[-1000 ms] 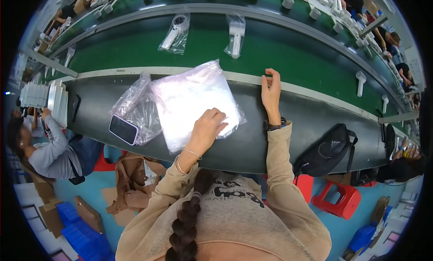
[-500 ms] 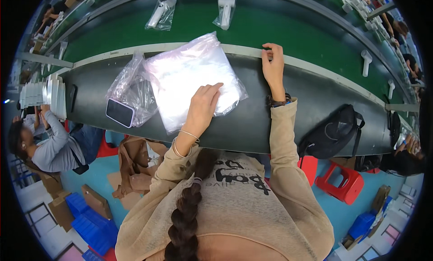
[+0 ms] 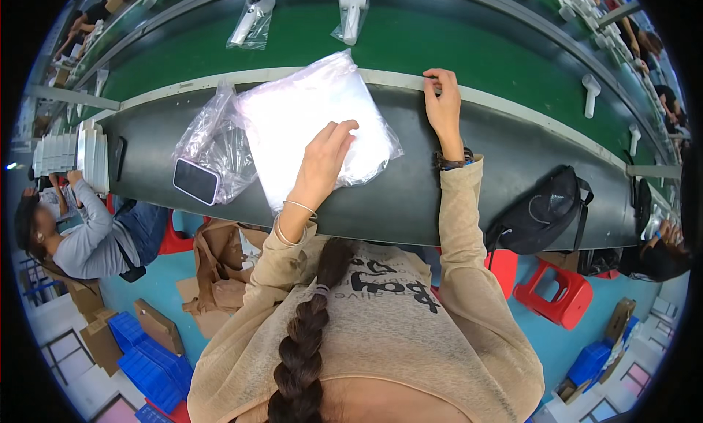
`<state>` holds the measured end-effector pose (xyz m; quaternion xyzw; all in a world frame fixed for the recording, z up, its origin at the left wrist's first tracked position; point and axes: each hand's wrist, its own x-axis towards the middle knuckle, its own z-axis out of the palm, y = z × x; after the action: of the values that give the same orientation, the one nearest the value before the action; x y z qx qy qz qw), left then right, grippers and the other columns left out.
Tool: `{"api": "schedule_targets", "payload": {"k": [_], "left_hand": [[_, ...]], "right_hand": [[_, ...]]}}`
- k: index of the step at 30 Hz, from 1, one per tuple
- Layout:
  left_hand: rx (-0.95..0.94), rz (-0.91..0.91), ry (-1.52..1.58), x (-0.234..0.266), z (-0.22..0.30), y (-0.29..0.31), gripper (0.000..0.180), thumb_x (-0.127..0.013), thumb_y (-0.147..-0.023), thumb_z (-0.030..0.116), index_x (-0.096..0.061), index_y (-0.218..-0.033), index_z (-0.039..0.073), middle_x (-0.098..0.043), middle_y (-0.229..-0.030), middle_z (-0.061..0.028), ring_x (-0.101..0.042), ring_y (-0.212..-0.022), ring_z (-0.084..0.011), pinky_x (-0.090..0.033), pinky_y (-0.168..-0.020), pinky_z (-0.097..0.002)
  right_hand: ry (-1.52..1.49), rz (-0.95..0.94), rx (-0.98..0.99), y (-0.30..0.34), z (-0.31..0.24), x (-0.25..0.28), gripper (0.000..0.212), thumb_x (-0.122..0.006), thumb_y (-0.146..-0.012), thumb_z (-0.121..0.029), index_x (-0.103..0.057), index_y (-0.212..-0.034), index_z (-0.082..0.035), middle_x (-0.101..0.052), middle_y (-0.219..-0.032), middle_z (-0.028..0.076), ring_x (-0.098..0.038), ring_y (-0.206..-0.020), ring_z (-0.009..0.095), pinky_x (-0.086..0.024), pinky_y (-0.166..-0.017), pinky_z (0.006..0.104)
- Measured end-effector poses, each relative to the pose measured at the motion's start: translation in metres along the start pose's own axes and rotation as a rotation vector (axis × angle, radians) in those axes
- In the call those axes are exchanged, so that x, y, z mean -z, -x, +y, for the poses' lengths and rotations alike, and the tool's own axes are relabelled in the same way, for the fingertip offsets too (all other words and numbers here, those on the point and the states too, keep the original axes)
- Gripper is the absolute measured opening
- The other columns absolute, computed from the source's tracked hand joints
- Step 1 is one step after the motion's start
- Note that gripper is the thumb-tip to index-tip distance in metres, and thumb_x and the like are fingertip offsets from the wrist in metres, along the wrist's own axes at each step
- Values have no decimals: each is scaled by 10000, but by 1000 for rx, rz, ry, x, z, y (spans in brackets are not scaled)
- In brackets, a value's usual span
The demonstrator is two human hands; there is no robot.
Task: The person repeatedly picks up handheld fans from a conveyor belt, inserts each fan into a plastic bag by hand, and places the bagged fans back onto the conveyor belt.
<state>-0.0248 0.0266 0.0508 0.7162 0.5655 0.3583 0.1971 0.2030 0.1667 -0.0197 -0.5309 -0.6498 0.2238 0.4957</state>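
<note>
Plastic bags (image 3: 293, 115), far corner toward green belt (image 3: 410, 46), long axis unclear

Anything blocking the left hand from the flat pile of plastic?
Nothing visible: the left hand is over the flat pile of plastic; contact is hard to confirm. The phone and crumpled bag lie off to its left.

The left hand (image 3: 322, 158) hides part of the plastic pile (image 3: 285, 123), contact hard to judge, and the near edge crops the braid (image 3: 301, 357).
</note>
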Motion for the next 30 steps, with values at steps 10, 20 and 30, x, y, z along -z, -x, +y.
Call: {"api": "schedule_targets", "payload": {"k": [10, 20, 30], "left_hand": [[-148, -130, 6, 1, 3, 4, 310, -720, -804, 100, -599, -1087, 67, -613, -946, -106, -605, -841, -303, -506, -729, -405], [-47, -49, -160, 1, 6, 0, 225, -610, -836, -15, -600, -1047, 64, -603, -877, -112, -608, -822, -303, -500, -713, -392], [23, 162, -190, -17, -3, 5, 101, -667, -790, 9, -639, -884, 31, -572, -906, -117, -587, -828, -302, -489, -718, -382]], "right_hand": [[11, -11, 13, 0, 2, 0, 106, -579, -910, -53, -641, -987, -16, -607, -1033, 103, -626, -879, 214, -502, -806, 307], [37, -33, 10, 1, 1, 1, 109, -577, -910, -52, -643, -987, -12, -611, -1022, 110, -627, -888, 226, -496, -818, 309], [33, -37, 23, 0, 1, -1, 108, -581, -919, -76, -642, -982, -14, -618, -1006, 115, -631, -892, 244, -496, -813, 321]]}}
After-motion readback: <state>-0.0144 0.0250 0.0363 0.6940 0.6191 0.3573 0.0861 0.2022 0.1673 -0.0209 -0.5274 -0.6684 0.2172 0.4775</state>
